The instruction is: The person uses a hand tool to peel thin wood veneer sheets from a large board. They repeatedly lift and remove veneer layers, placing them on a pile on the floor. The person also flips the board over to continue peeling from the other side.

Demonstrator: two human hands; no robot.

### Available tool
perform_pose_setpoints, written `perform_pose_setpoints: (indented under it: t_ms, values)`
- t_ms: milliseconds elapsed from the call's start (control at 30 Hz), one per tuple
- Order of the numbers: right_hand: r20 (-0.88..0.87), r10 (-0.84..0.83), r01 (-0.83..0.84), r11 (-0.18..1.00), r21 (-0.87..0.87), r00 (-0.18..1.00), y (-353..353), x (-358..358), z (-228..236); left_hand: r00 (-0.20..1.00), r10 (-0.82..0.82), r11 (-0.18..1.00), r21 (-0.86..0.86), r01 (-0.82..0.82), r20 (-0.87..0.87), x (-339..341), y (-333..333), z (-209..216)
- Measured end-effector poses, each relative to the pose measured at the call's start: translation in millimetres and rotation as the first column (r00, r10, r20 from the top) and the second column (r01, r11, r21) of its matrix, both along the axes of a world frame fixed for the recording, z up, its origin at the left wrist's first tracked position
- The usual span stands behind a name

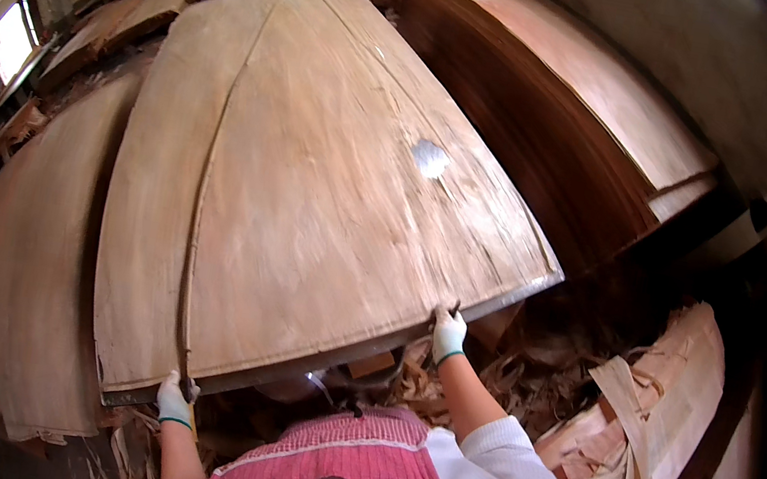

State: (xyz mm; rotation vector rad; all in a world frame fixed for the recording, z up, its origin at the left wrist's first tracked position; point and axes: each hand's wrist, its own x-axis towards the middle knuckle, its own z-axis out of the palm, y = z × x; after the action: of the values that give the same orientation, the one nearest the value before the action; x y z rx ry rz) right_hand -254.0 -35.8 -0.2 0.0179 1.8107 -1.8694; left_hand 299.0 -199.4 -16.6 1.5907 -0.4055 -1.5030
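Hands well apart at near edge of wood sheet. Left glove [174,399] at near-left corner, by long seam [203,199]; right glove [448,336] farther right. Both curled at edge; can't tell if pinching sheet or dark bits there. Wood sheet [304,165] flat on metal-edged table [529,289]. Uneven pull could split sheet along seam or tear from hole [431,158]. Loose scraps [414,392] below edge could snag.
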Motion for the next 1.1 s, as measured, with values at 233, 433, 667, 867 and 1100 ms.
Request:
perform_pose_setpoints:
  t_ms: [233, 433, 667, 867, 1100]
  values:
    - [-0.065, -0.011, 0.022, 0.984, 0.175, 0.998, 9.9, 6.4, -3.6, 0.977, 0.148, 0.986, 0.057, -0.158, 0.153, 4.6, 22.8, -35.4]
    - [-0.117, 0.008, 0.005, 0.994, 0.110, 0.993, -4.2, -4.5, -14.1, 0.967, 0.171, 0.985, 0.005, -0.175, 0.191, -10.8, 16.8, -25.9]
    - [-0.029, -0.037, 0.040, 0.992, 0.119, 0.999, 5.0, -8.1, -16.9, 0.962, 0.188, 0.978, 0.052, -0.202, 0.196, -19.8, 16.8, -19.8]
    - [-0.017, -0.040, 0.042, 0.991, 0.126, 0.999, 3.6, -0.7, -24.4, 0.938, 0.217, 0.975, -0.009, -0.223, 0.271, -12.2, 10.4, -23.8]
    - [-0.085, 0.010, 0.015, 0.957, 0.291, 0.996, 3.5, -2.4, -12.9, 0.941, 0.193, 0.980, -0.002, -0.201, 0.278, -0.6, 2.9, -36.8]
